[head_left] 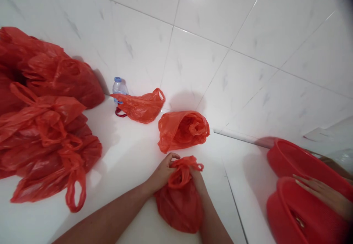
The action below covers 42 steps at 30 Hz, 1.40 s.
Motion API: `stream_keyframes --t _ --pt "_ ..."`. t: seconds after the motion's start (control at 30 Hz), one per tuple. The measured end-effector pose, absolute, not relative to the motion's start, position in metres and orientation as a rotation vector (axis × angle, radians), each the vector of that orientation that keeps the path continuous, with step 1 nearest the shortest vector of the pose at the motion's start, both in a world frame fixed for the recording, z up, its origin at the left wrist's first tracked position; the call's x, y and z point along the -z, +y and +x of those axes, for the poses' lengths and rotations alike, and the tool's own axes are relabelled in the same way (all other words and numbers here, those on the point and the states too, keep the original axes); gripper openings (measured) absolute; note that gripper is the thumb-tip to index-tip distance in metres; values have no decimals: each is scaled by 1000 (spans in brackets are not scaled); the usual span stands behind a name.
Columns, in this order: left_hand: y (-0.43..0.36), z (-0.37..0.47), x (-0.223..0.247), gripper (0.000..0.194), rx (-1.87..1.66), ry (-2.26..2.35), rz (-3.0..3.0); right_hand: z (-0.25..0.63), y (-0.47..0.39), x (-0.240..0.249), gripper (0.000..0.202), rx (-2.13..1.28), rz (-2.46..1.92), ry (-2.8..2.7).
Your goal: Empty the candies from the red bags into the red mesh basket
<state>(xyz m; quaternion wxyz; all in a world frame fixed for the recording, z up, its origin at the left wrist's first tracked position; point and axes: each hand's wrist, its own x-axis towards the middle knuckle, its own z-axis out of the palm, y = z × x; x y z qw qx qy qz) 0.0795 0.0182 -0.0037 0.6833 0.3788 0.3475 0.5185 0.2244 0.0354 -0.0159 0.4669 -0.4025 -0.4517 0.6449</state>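
A filled red plastic bag [180, 209] sits low in the middle, its top gathered and looped between my hands. My left hand [164, 170] is closed on the left side of the bag's neck, fingers curled. On the right side of the neck, my right hand [196, 176] holds the bag too, its fingers largely hidden behind the plastic. Just beyond my hands lies a crumpled red bag [183, 130] with its mouth open. Another loose red bag [145, 106] lies by the wall, beside a small clear bottle [119, 88] with a blue cap.
Several filled red bags [52, 144] are heaped at the left. Two red basins [286, 207] [292, 157] stand at the right, with another person's hand [321, 190] over the nearer one. A tiled wall [198, 60] rises behind.
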Motion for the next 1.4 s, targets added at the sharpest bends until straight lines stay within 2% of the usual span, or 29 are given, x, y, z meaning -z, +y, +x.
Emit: stream_keyframes --t 0.13,0.23,0.27,0.37,0.4,0.47,0.6,0.7,0.77,0.97,1.1,1.2,1.3,1.4 --pt "11 76 11 76 -1226 782 1132 223 41 16 46 -1610 -973 -969" --pt "7 72 7 93 -1243 797 1278 216 36 11 40 -1513 -1037 -999" --pt "6 71 5 88 -1269 809 1305 213 34 10 36 -1461 -1061 -1025" --pt "7 69 -5 43 -1331 824 1269 207 27 6 23 -1371 -1065 -1086" --pt "7 69 -8 36 -1315 807 1217 206 25 4 19 -1398 -1028 -1090" --pt "8 69 -14 38 -1258 744 1095 206 21 -2 19 -1521 -910 -1067" --pt "9 70 -21 41 -1220 653 979 213 16 -9 38 -1801 -657 -959" --pt "11 68 -17 31 -1225 699 935 220 16 -5 45 -1898 -556 -924" --pt "15 64 -12 26 -1219 753 856 223 18 0 41 -1890 -540 -901" --pt "25 53 -2 29 -1106 683 650 228 21 -10 29 -1846 -709 -994" --pt "25 52 -3 29 -1109 658 606 225 22 -16 35 -1699 -906 -1177" --pt "24 52 -3 34 -1108 655 628 219 24 -7 37 -1444 -1101 -1325" --pt "22 51 -2 33 -1100 609 715 213 24 2 23 -1129 -1306 -1415" --pt "21 50 -2 28 -1039 553 790 210 21 6 15 -1001 -1308 -1473"
